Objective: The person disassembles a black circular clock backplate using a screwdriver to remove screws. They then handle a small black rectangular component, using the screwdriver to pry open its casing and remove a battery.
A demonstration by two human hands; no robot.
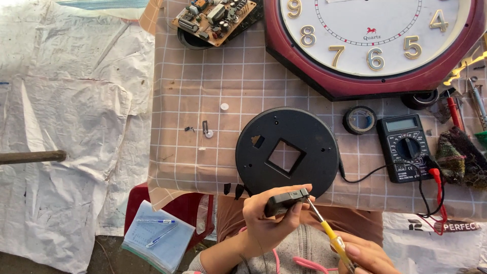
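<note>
left hand (266, 226) clamps small black clock movement (285, 200) below the round black back plate (287, 151); right hand (368, 258) grips the yellow-handled screwdriver (329, 234). best keep the tip seated square, movement steady.

Matt black plastic disc (287, 151), glossy maroon clock frame (355, 83), checked cloth table cover (203, 101), crinkled white plastic sheet (71, 101).

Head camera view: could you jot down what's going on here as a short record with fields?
Left hand: holds a small black box
Right hand: holds a yellow-handled screwdriver, tip at the box
Table: checked cloth
Beyond the hands: round black plate with a square hole
Top right: large wall clock, maroon rim
Right: black multimeter with red and black leads, roll of tape
Top left: circuit board
</note>
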